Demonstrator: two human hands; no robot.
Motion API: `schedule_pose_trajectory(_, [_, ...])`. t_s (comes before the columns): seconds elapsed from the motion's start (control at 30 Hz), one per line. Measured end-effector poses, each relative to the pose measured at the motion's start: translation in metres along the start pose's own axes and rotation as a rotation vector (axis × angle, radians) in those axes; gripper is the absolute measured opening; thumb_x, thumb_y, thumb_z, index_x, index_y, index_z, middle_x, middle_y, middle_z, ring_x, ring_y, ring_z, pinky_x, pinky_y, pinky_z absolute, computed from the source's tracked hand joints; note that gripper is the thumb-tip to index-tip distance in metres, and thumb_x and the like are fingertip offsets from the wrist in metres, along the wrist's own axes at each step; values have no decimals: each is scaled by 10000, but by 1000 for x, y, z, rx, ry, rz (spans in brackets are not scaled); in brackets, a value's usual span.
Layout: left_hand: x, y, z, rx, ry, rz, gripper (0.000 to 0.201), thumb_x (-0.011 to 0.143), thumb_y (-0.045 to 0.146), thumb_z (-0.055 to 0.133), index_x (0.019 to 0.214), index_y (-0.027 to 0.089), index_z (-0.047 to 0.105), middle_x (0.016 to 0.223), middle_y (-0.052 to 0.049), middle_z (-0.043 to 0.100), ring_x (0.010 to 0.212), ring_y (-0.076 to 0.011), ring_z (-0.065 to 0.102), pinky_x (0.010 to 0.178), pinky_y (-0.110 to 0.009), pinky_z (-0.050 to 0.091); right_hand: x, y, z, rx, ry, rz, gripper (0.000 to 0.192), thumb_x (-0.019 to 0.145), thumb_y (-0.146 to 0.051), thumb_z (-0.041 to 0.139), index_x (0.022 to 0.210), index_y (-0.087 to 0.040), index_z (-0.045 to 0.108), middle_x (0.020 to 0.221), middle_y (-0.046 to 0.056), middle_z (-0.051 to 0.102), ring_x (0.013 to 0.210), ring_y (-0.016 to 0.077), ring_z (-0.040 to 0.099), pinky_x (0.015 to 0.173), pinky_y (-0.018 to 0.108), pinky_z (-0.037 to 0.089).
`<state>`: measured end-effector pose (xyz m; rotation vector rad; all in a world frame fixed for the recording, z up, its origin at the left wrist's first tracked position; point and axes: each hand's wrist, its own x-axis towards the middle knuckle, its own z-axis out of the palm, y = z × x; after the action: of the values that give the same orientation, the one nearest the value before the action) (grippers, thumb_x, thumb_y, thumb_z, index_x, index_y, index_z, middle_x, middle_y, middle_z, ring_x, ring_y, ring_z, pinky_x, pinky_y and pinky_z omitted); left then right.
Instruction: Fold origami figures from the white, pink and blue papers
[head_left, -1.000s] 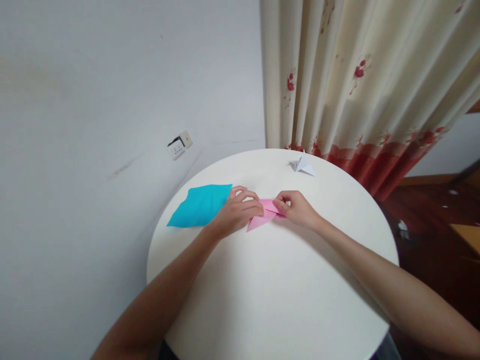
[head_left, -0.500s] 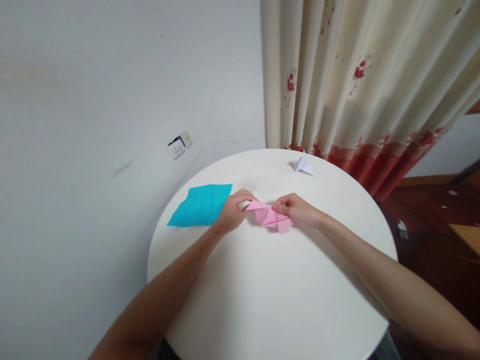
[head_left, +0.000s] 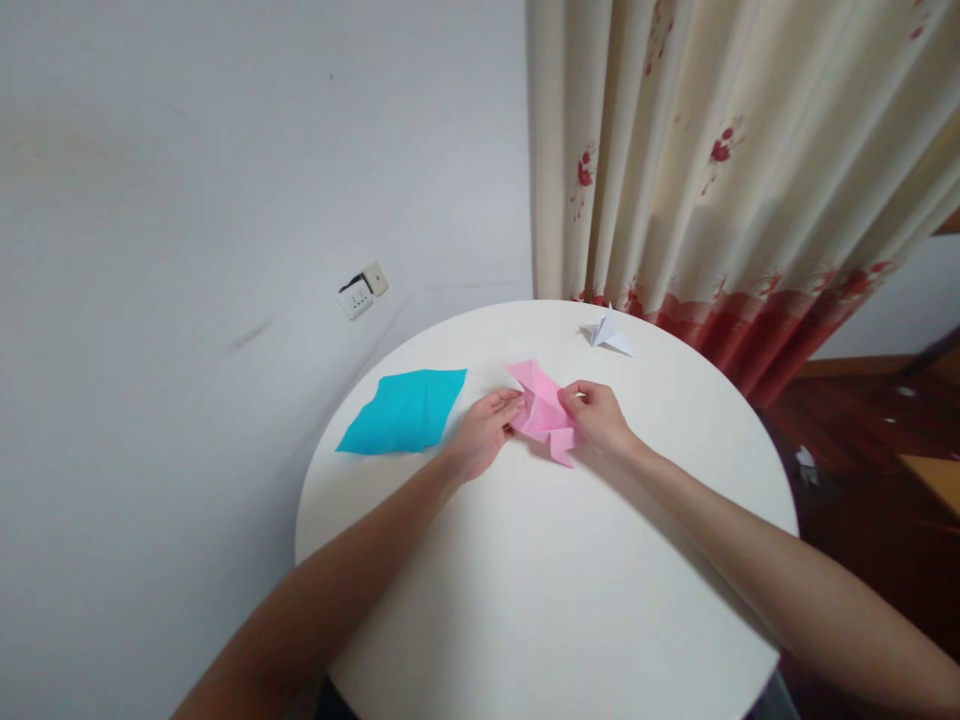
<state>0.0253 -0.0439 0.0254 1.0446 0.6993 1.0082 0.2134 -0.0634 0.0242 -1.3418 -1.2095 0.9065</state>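
Note:
Between my hands is a sheet of pink paper [head_left: 543, 408], partly folded, with creases and pointed corners sticking out at the top and bottom. My left hand [head_left: 486, 425] grips its left edge, thumb on top and fingers partly beneath. On the right side, my right hand [head_left: 596, 412] pinches the paper between thumb and fingers. A flat blue sheet of paper [head_left: 405, 410] with slight creases lies just left of my left hand. Farther back stands a small white folded paper figure [head_left: 608, 333] with pointed tips.
All the papers are on or over a round white table [head_left: 555, 590]. A white wall [head_left: 187, 250] with a power socket [head_left: 355, 298] borders it at the left. Behind the table's right side hangs a cream and red curtain [head_left: 697, 200].
The pink paper has been turned and opened out more, one corner now pointing up and away. My left hand has shifted from its left tip to lower along its left edge.

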Motion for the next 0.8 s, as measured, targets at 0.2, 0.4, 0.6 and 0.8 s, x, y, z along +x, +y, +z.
schedule_pose_trajectory(0.2, [4, 3, -3, -21, 127, 133, 374, 747, 317, 796, 1059, 142, 686, 1023, -89, 695, 898, -167, 626, 804, -282, 486, -1, -4, -1, 6, 156, -72, 275, 790, -437, 539, 735, -174, 597, 538, -20, 522, 455, 117, 419, 422, 232, 276])
schedule_pose_trajectory(0.4, [7, -1, -7, 64, 310, 218, 331, 714, 388, 811, 899, 152, 670, 864, -33, 686, 742, -126, 607, 689, -245, 476, -1, -4, 2, 7, 153, -218, 236, 823, -398, 519, 732, -185, 563, 650, 6, 563, 600, 149, 503, 545, 258, 386])
schedule_pose_trajectory(0.6, [-1, 8, 1, -64, 11, 126, 325, 762, 397, 783, 933, 167, 628, 940, -55, 688, 839, -156, 651, 782, -292, 507, 2, 3, 3, 39, 167, -120, 236, 819, -413, 510, 731, -198, 551, 664, 2, 550, 603, 150, 478, 552, 262, 380])
schedule_pose_trajectory(0.8, [-7, 4, 9, 41, -79, 73, 437, 684, 289, 847, 1044, 143, 646, 984, -109, 716, 860, -210, 679, 784, -337, 521, 4, 10, 5, 68, 180, -103, 237, 859, -427, 482, 849, -197, 538, 762, 29, 590, 671, 165, 535, 585, 268, 435])
